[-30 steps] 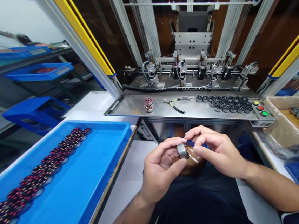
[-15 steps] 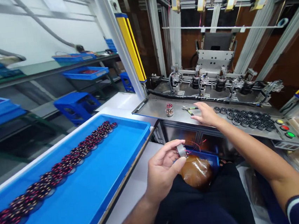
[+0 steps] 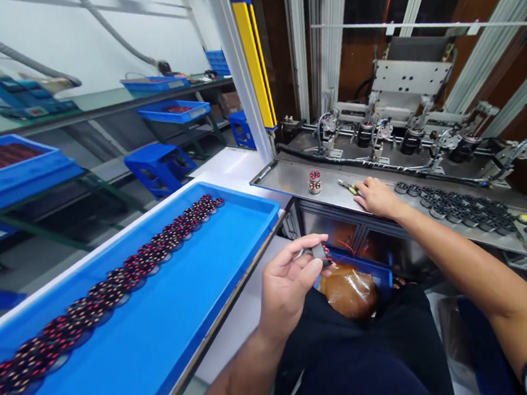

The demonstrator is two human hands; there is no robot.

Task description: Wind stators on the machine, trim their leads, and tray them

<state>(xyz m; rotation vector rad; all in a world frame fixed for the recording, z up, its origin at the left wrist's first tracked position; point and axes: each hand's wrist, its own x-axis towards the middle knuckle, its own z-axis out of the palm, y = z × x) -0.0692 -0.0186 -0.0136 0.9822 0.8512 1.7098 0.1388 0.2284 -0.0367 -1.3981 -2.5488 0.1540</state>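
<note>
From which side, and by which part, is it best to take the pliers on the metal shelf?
Best, I judge, by the handles, coming from the right and above, where the right hand is. The pliers lie on the metal shelf with their tip pointing left, away from that hand, so the handles face it; the hand partly hides them.

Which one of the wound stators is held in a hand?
The grey-sided wound stator pinched in the left hand; those in the blue tray and on the metal ledge are not held.
</note>
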